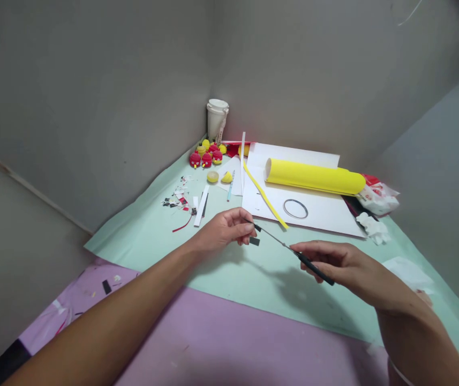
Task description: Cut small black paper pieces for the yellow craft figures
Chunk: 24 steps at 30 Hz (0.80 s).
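Observation:
Black-handled scissors (313, 266) are held in my right hand (333, 260), its fingers wrapped round the handles. Their thin blades point left and up toward my left hand (233, 228). Pinched in my left hand's fingertips is a small piece of black paper (257, 228), and the blade tips meet it. Just below those fingertips shows a small dark rectangle (254, 241); whether it hangs or lies on the green sheet (229, 279) I cannot tell. Both hands are above the sheet's front part.
Behind my hands are a yellow paper roll (313, 177), white board (317, 217), a ring (295, 208) and a yellow strip (265, 198). Further left are red and yellow round figures (206, 159), a white cup (217, 118), paper scraps (177, 201) and a white strip (201, 206).

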Available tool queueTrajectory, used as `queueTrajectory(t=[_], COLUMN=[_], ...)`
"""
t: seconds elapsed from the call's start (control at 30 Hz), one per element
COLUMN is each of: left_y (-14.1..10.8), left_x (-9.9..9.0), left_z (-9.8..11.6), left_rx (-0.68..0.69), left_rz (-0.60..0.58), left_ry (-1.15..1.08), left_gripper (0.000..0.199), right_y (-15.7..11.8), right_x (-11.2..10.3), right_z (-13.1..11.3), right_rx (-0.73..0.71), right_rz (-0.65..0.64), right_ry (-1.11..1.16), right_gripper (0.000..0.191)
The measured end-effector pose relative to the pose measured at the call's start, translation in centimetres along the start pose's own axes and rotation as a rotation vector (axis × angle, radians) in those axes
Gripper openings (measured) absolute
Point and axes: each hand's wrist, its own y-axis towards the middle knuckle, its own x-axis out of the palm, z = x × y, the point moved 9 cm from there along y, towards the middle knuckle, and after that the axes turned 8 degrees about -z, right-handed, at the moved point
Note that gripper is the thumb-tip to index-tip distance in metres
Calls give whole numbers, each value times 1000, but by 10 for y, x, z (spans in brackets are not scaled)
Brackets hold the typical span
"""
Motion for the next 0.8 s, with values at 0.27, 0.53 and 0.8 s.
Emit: queueTrajectory(t=[0.27, 0.53, 0.8], left_y=[-2, 0, 0], left_x=[-4, -14, -19], left_z=[3, -6, -14], left_rx=[43, -28, -116], left_rz=[65, 87, 89], left_ry=[-39, -37, 34], left_gripper=[24, 41, 38], right_y=[4, 3, -2], right_x=[1, 2, 19], right_z=[-2, -13, -34], right_rx=[-28, -88, -177], right_rz=[45, 132, 212], right_ry=[38, -286, -684], right_gripper=[47, 41, 34])
